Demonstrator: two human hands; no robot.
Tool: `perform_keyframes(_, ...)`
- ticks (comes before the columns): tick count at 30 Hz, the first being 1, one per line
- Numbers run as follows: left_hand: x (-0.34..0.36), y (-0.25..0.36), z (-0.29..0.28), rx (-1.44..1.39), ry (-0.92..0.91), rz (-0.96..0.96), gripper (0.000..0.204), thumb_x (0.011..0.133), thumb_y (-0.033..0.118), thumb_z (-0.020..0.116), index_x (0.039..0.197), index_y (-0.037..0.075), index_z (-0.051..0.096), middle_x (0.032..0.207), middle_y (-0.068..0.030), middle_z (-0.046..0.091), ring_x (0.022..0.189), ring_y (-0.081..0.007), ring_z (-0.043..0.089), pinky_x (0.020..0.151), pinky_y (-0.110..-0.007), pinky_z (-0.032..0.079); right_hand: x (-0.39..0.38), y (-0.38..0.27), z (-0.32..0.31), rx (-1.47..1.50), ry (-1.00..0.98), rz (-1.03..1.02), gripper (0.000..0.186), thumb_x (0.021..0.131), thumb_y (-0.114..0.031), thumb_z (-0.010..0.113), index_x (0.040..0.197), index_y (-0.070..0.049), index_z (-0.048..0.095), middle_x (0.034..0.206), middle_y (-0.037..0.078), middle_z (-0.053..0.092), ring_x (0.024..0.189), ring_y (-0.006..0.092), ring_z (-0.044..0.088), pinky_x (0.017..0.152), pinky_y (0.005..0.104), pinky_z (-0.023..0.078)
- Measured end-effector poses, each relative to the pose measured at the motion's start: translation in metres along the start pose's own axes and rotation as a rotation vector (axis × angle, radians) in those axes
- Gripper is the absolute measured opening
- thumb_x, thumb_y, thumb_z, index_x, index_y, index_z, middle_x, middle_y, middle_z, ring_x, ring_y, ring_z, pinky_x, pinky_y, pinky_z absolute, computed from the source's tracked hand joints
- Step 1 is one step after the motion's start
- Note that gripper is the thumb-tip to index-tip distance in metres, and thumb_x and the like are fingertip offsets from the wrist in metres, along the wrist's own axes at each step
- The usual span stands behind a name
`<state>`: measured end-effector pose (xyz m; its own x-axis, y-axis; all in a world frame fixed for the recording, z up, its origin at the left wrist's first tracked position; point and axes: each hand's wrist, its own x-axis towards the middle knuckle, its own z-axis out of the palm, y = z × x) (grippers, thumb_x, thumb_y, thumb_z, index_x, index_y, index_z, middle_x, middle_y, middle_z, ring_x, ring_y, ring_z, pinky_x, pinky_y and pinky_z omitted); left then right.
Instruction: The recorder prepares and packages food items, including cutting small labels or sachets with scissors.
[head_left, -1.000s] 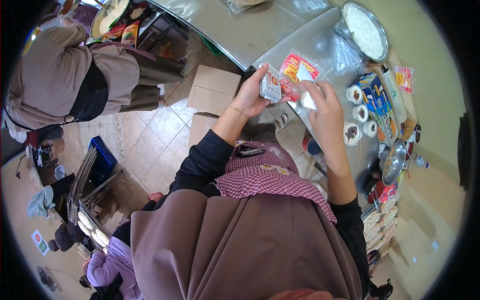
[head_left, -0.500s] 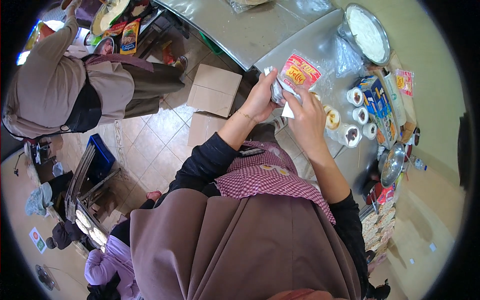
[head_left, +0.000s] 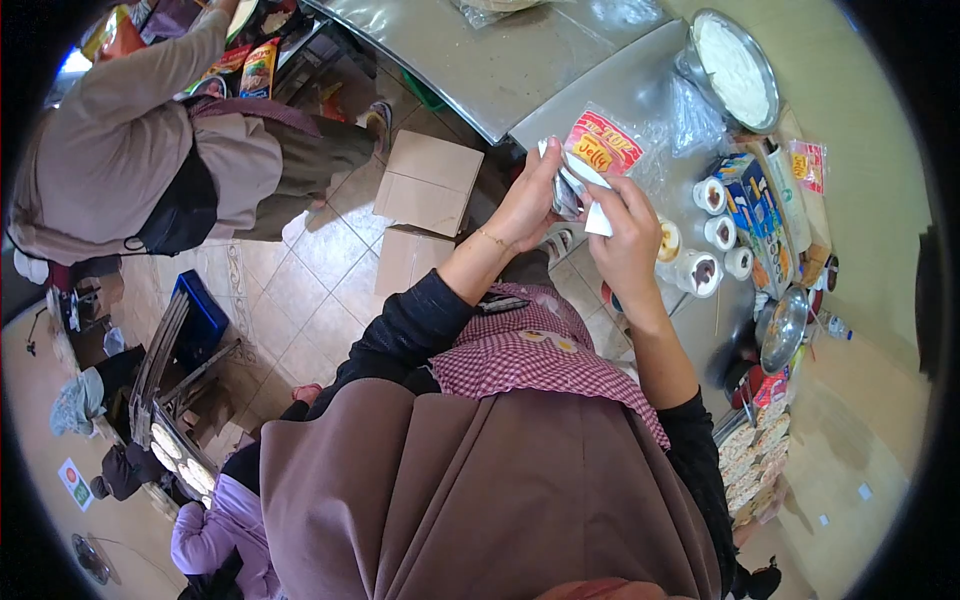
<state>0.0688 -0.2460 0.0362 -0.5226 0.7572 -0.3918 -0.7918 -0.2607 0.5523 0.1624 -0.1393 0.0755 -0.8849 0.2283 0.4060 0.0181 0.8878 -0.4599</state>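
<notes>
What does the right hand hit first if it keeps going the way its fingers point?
The right hand points up-left at the small silvery packet both hands hold. Past that, likely the red-and-yellow sachet on the steel table, though depth is unclear.

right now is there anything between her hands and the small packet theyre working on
Nothing visible. The left hand and right hand both already touch the small packet, held up over the steel counter; whether each grip is fully closed is hard to tell.
</notes>
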Motion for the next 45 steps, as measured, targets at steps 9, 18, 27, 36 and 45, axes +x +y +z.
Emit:
perform_keyframes(9, 0.003, 0.0, -0.006, -0.011, -0.059, -0.018, 0.048, 0.098, 0.046, 0.036, 0.129, 0.009, 0.031, 0.111, -0.0078, 0.056, 0.094, -0.0175, 0.061, 0.065, -0.035, 0.055, -0.006, 0.007, 0.009, 0.351, 0.003, 0.279, 0.016, 0.07, -0.01, 0.076, 0.082, -0.003, 0.068, 0.083, 0.009, 0.061, 0.076, 0.0251, 0.06, 0.067, 0.0323, 0.046)
perform_keyframes(18, 0.003, 0.004, -0.023, -0.064, -0.202, -0.142, 0.04, 0.098, 0.042, 0.039, 0.118, 0.008, 0.049, 0.103, -0.0095, 0.063, 0.09, -0.0211, 0.065, 0.068, -0.036, 0.057, -0.004, 0.019, 0.004, 0.591, -0.092, 0.472, 0.013, 0.076, -0.007, 0.074, 0.083, 0.002, 0.068, 0.083, 0.007, 0.063, 0.079, 0.0163, 0.059, 0.072, 0.0275, 0.045)
perform_keyframes(27, 0.015, -0.019, -0.032, -0.257, 0.011, -0.164, 0.035, 0.096, 0.035, 0.044, 0.113, 0.005, 0.049, 0.097, -0.0073, 0.062, 0.091, -0.0214, 0.064, 0.07, -0.042, 0.057, -0.009, 0.001, 0.0, 0.023, -0.015, 0.02, 0.016, 0.067, -0.003, 0.07, 0.082, -0.005, 0.066, 0.087, 0.009, 0.06, 0.077, 0.0299, 0.059, 0.068, 0.0367, 0.046)
perform_keyframes(36, 0.06, -0.011, -0.053, -0.023, 0.118, -0.08, 0.033, 0.092, 0.024, 0.045, 0.109, -0.004, 0.045, 0.106, -0.018, 0.056, 0.081, -0.0296, 0.063, 0.074, -0.043, 0.054, -0.028, 0.007, -0.052, 0.202, 0.087, 0.326, 0.01, 0.076, -0.003, 0.069, 0.086, -0.002, 0.065, 0.084, 0.013, 0.06, 0.075, 0.0277, 0.06, 0.066, 0.0321, 0.047)
perform_keyframes(45, 0.174, -0.061, -0.053, 1.296, 0.092, 0.116, 0.032, 0.084, 0.019, 0.06, 0.108, -0.003, 0.058, 0.1, -0.0175, 0.06, 0.088, -0.0292, 0.062, 0.073, -0.039, 0.05, -0.052, 0.049, -0.064, 0.209, 0.25, 0.578, 0.01, 0.082, -0.008, 0.067, 0.087, 0.0, 0.064, 0.085, 0.012, 0.062, 0.075, 0.0229, 0.061, 0.068, 0.0299, 0.047)
